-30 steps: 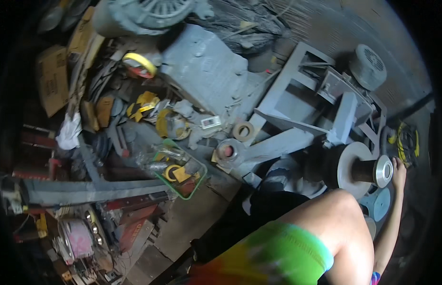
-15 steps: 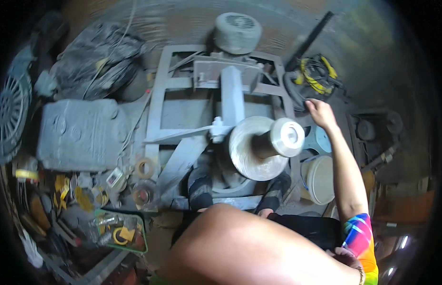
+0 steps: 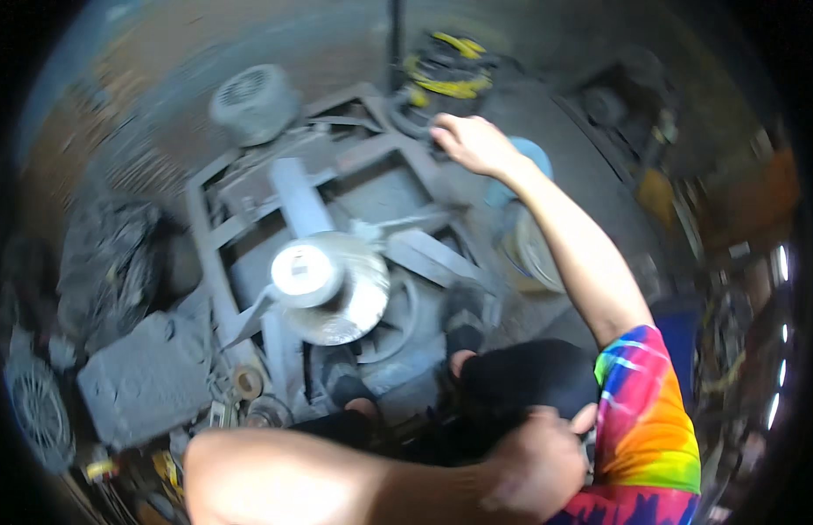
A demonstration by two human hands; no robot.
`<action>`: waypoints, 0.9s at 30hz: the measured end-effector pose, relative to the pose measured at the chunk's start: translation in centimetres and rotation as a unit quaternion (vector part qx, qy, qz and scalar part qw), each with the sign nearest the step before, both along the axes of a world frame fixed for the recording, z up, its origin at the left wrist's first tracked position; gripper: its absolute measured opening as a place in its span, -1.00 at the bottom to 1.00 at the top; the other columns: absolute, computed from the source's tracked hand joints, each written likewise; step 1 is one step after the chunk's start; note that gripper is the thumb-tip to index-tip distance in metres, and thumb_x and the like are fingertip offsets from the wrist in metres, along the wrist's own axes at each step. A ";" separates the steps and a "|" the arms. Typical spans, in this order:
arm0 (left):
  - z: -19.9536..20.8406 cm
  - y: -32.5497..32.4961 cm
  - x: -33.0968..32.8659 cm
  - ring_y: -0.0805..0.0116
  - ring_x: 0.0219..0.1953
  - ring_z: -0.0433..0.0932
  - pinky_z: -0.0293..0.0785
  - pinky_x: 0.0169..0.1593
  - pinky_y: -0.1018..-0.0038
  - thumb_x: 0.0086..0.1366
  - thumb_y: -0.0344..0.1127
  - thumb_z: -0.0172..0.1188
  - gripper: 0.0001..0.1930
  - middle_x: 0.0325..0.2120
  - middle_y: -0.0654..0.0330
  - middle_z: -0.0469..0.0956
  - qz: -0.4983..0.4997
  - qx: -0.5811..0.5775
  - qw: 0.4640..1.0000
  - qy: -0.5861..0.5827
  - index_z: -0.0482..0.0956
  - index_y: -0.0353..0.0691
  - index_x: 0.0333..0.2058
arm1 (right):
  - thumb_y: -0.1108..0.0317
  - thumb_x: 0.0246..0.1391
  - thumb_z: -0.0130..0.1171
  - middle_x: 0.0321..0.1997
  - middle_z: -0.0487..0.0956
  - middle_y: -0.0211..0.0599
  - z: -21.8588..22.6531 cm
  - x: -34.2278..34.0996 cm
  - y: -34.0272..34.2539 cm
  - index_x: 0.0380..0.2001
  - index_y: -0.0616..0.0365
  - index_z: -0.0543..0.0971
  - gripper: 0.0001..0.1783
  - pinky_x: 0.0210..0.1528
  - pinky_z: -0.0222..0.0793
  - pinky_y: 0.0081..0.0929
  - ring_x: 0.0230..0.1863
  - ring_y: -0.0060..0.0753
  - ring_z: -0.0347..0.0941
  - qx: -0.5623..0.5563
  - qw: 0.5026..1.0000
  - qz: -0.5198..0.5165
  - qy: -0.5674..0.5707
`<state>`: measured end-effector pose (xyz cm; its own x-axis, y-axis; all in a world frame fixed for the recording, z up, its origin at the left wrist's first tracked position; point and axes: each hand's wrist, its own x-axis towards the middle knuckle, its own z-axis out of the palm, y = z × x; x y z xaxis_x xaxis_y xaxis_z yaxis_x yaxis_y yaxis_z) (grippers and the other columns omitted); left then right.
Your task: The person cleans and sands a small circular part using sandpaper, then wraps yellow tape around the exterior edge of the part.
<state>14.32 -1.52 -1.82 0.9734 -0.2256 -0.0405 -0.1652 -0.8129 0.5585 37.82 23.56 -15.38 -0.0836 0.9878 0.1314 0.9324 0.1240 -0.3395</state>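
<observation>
My right arm, in a bright multicoloured sleeve (image 3: 642, 402), reaches forward past the metal frame (image 3: 205, 254). My right hand (image 3: 476, 144) is closed, its fingers curled at a dark thing too blurred to name, beside a black curved tube (image 3: 406, 118). My bare left forearm crosses low in front of me. At its end my left hand (image 3: 537, 459) is near the right sleeve, its fingers smeared by motion. Between my feet and the frame stands a shiny metal disc (image 3: 362, 302) with a thick metal cylinder (image 3: 306, 274) on it.
A dusty grey motor (image 3: 256, 105) sits at the frame's far corner. Ahead lies a yellow-and-black coil (image 3: 450, 70). A light blue stool-like object (image 3: 533, 157) and a pale bucket (image 3: 529, 249) stand at right. On the left are a grey box-like casing (image 3: 148, 376) and a spoked wheel cover (image 3: 39, 407).
My view has turned to the right, so the frame and disc appear farther left and tilted. My left hand now shows more fully, near my right sleeve. The right hand stays stretched forward, closed.
</observation>
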 end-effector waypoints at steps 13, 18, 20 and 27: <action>2.5 8.0 -5.9 0.18 -0.26 0.61 0.50 -0.13 0.32 0.28 -0.03 0.22 -0.61 -0.31 0.18 0.60 0.020 -0.115 0.988 0.104 0.59 -0.26 -0.14 | 0.07 0.15 0.27 -0.08 0.64 0.04 -31.6 5.3 -28.6 -0.06 0.10 0.59 -0.59 0.08 0.42 -0.12 0.02 0.10 0.55 -0.087 0.827 -0.423 0.360; 3.6 12.7 -14.5 0.09 -0.38 0.63 0.56 -0.32 0.34 0.18 0.29 0.30 -0.27 -0.40 0.08 0.60 0.193 -0.144 0.969 -0.055 0.54 -0.34 -0.01 | 0.14 0.15 0.35 -0.47 0.55 -0.40 -37.4 6.1 -31.6 -0.12 0.08 0.56 -0.66 -0.43 0.39 -0.45 -0.50 -0.52 0.44 -0.042 0.810 -0.439 0.387; 2.7 11.5 -16.6 0.18 -0.48 0.57 0.57 -0.34 0.27 0.23 0.13 0.32 -0.37 -0.49 0.08 0.56 0.387 -0.059 0.897 -0.205 0.54 -0.38 -0.03 | 0.16 0.14 0.31 -0.27 0.64 -0.11 -33.2 4.5 -29.5 -0.10 0.13 0.59 -0.65 -0.04 0.42 -0.26 -0.19 -0.21 0.53 -0.074 0.851 -0.437 0.283; 0.0 12.5 -15.5 0.20 -0.07 0.49 0.43 0.04 0.29 0.06 -0.11 0.51 -0.30 -0.08 0.04 0.45 0.611 0.041 0.778 -0.139 0.45 -0.39 0.09 | 0.05 0.17 0.25 -0.02 0.50 0.14 -32.1 4.4 -29.7 0.02 0.06 0.57 -0.56 0.00 0.41 -0.03 0.01 0.26 0.47 -0.058 0.894 -0.421 0.139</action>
<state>-1.19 10.96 -1.79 0.4334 0.8675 0.2441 0.6547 -0.4892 0.5762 42.20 -6.14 -47.47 0.7170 0.6929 -0.0769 0.5556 -0.6346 -0.5372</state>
